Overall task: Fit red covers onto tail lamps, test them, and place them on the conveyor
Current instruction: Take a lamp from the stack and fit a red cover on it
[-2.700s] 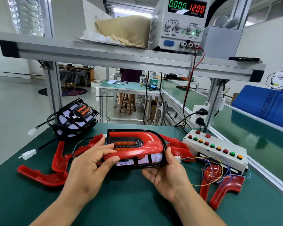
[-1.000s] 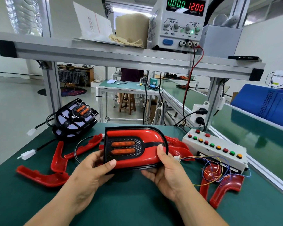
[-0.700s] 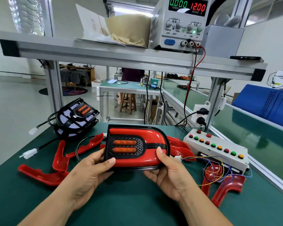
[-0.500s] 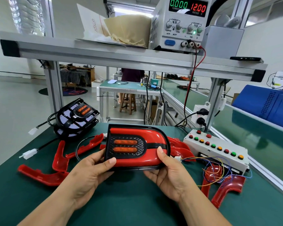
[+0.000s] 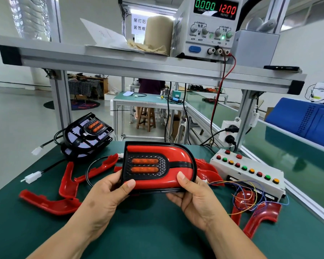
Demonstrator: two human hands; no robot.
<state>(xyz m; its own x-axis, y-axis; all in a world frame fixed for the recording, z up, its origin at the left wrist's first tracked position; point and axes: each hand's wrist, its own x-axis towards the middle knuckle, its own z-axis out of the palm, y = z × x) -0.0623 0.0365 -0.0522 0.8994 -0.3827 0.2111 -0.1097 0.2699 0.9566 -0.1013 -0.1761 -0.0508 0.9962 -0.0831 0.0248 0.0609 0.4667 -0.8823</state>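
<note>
Seated fully now where it was sitting askew and half-on moments ago, the red cover [image 5: 173,166] is lying flush on the tail lamp [image 5: 158,166], which both hands are holding above the green tabletop [image 5: 157,230]. The left hand [image 5: 108,195] is gripping the lamp's squared end, thumb on the face; the right hand [image 5: 193,197] is cradling the rounded end, thumb pressing on the cover. The lamp's long axis is running from hand to hand, rounded end toward the right hand, face tilting up at the wearer. Fitting is looking finished on this unit; testing and the move to the conveyor [image 5: 295,146], beyond the right hand, are still waiting, and the supply readout [image 5: 215,8] is showing zero current. Just beyond the right hand is sitting the button box [image 5: 249,169]. Loose red covers [image 5: 49,202] are lying to both sides of the hands, and two uncovered lamps [image 5: 88,133] are stacking up beyond the left hand, so more units remain.
</note>
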